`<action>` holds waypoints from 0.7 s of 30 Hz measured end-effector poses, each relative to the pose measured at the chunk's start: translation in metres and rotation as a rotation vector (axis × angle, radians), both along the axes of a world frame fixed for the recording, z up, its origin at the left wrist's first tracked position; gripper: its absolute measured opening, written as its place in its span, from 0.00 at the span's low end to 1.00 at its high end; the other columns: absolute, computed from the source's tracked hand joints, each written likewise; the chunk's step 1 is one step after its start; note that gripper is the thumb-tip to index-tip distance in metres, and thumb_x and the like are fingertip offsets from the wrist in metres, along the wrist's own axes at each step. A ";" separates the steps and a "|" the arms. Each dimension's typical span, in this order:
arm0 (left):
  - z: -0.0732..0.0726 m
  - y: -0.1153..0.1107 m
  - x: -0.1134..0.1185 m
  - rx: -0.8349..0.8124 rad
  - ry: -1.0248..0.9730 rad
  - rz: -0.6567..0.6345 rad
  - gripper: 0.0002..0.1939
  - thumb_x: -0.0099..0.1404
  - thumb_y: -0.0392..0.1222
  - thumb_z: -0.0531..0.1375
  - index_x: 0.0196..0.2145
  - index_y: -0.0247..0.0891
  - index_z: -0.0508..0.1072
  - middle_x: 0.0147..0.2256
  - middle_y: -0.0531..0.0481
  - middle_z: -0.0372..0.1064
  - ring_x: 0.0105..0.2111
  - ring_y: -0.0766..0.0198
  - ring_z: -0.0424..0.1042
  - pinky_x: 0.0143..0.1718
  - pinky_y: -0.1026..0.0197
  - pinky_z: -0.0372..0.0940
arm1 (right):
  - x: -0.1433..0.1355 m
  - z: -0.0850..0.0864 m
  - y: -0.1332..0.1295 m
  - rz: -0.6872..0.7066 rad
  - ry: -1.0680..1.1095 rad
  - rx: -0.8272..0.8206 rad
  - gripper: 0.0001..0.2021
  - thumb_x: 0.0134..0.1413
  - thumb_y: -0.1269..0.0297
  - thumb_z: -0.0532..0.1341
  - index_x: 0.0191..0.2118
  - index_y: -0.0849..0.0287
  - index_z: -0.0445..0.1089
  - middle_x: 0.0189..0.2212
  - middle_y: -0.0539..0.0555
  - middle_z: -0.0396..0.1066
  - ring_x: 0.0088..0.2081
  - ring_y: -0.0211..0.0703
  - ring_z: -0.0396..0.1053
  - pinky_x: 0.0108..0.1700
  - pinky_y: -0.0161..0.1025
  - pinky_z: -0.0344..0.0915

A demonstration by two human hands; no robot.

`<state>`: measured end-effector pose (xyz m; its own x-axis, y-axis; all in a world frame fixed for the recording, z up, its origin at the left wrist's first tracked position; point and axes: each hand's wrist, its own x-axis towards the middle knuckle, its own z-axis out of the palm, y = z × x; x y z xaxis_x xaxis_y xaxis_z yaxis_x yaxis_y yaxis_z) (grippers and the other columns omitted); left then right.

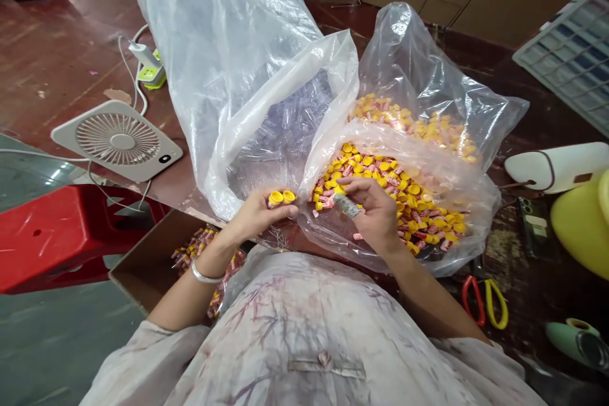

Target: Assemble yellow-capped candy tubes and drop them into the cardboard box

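Observation:
My left hand (261, 210) is closed around two small yellow-capped pieces (281, 197), their round cap ends facing up. My right hand (373, 209), with grey wrapping (346, 205) on one digit, is over the mouth of a clear bag. A yellow cap shows at its fingertips, and the fingers look pinched on it. Many yellow caps with pink patterned bodies (404, 196) fill this bag (447, 171). To its left lies a larger plastic bag (228, 32), its mouth turned toward me, holding clear plastic tubes (295, 114).
A white fan (118, 139) and a power strip (151, 70) with cables are at the left. Below the table edge are a red stool (57, 235) and a cardboard box (147, 260) of pink and yellow pieces. Scissors (485, 303), a phone (537, 228) and a yellow container (583, 222) lie right.

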<state>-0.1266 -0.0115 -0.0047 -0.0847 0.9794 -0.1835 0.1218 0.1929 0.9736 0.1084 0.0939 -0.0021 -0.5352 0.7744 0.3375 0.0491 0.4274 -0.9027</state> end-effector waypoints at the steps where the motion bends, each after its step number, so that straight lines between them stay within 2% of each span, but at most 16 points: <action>1: 0.003 -0.001 0.010 -0.015 -0.055 -0.030 0.17 0.60 0.51 0.69 0.40 0.34 0.78 0.33 0.50 0.75 0.33 0.63 0.71 0.38 0.63 0.66 | -0.004 0.007 -0.001 -0.016 0.046 -0.028 0.13 0.59 0.62 0.68 0.47 0.53 0.68 0.49 0.56 0.75 0.51 0.45 0.76 0.51 0.43 0.76; 4: 0.010 -0.001 0.030 -0.026 -0.190 -0.062 0.15 0.60 0.49 0.70 0.37 0.34 0.78 0.32 0.51 0.74 0.32 0.65 0.70 0.37 0.64 0.64 | -0.012 0.018 -0.005 0.009 -0.008 0.004 0.13 0.62 0.60 0.65 0.51 0.53 0.70 0.50 0.56 0.75 0.52 0.46 0.76 0.53 0.44 0.75; 7: 0.011 0.000 0.038 -0.044 -0.348 -0.022 0.15 0.58 0.49 0.71 0.36 0.35 0.78 0.33 0.51 0.74 0.33 0.66 0.70 0.38 0.64 0.65 | -0.011 0.018 -0.008 0.152 -0.137 0.145 0.12 0.66 0.60 0.62 0.53 0.51 0.72 0.51 0.56 0.76 0.55 0.47 0.74 0.58 0.48 0.72; 10: 0.009 -0.001 0.043 -0.111 -0.514 0.058 0.18 0.54 0.50 0.73 0.36 0.35 0.78 0.32 0.51 0.72 0.31 0.66 0.69 0.36 0.64 0.65 | -0.006 0.012 -0.013 0.242 -0.239 0.330 0.25 0.62 0.60 0.65 0.63 0.52 0.64 0.58 0.59 0.71 0.61 0.52 0.68 0.64 0.53 0.66; 12: 0.006 0.000 0.048 -0.157 -0.597 0.104 0.21 0.51 0.51 0.75 0.36 0.34 0.78 0.32 0.50 0.73 0.32 0.65 0.70 0.36 0.63 0.66 | -0.006 0.005 -0.018 0.191 -0.292 0.455 0.33 0.58 0.60 0.67 0.67 0.54 0.58 0.59 0.62 0.69 0.62 0.56 0.66 0.66 0.56 0.63; 16: -0.001 0.003 0.060 -0.186 -0.705 0.145 0.21 0.47 0.49 0.77 0.33 0.34 0.78 0.31 0.51 0.73 0.32 0.65 0.71 0.39 0.62 0.67 | -0.014 -0.004 -0.028 0.104 -0.335 0.531 0.33 0.56 0.61 0.66 0.66 0.53 0.58 0.53 0.61 0.72 0.57 0.58 0.69 0.67 0.60 0.60; 17: -0.002 0.001 0.059 -0.181 -0.709 0.152 0.21 0.46 0.48 0.77 0.32 0.34 0.77 0.30 0.51 0.72 0.31 0.66 0.70 0.38 0.62 0.67 | -0.016 -0.005 -0.030 0.128 -0.340 0.527 0.32 0.57 0.61 0.66 0.66 0.54 0.58 0.53 0.61 0.72 0.57 0.57 0.69 0.67 0.61 0.59; 19: -0.006 -0.010 0.047 -0.179 -0.649 0.135 0.19 0.46 0.47 0.77 0.29 0.34 0.76 0.29 0.52 0.72 0.30 0.66 0.69 0.37 0.63 0.67 | -0.019 -0.002 -0.030 0.262 -0.350 0.520 0.31 0.58 0.63 0.64 0.66 0.55 0.58 0.55 0.61 0.71 0.59 0.55 0.68 0.69 0.59 0.57; 21: -0.011 -0.035 0.017 -0.213 -0.513 0.060 0.18 0.47 0.46 0.76 0.31 0.34 0.77 0.30 0.49 0.74 0.31 0.64 0.71 0.37 0.62 0.68 | -0.014 0.002 -0.023 0.420 -0.388 0.499 0.32 0.58 0.65 0.64 0.67 0.56 0.57 0.60 0.60 0.68 0.64 0.52 0.63 0.70 0.55 0.56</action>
